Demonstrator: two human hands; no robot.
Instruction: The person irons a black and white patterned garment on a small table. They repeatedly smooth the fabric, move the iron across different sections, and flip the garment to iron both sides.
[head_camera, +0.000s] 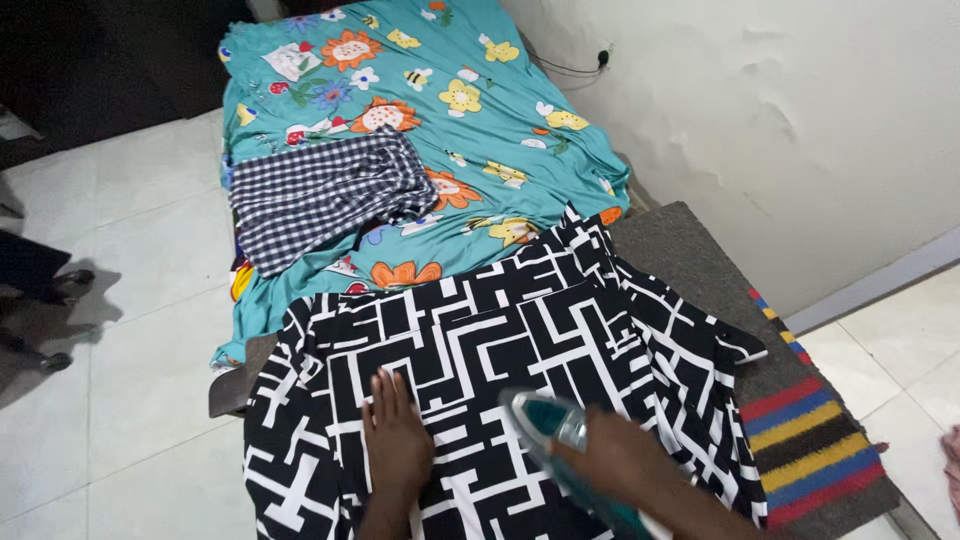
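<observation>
Your iron on a black-and-white maze-print garment

The garment (520, 350) is black with bold white angular lines, spread flat over the grey padded board (680, 250) in front of you; your right hand (620, 460) is clamped around the handle of the teal iron (555, 425), its nose resting on the cloth, while your left hand (395, 435) lies open, palm down, pressing the fabric just beside it. Beyond lie a checked cloth (320, 195) on a teal floral sheet (480, 110), and a striped mat (810, 440) to your right
</observation>
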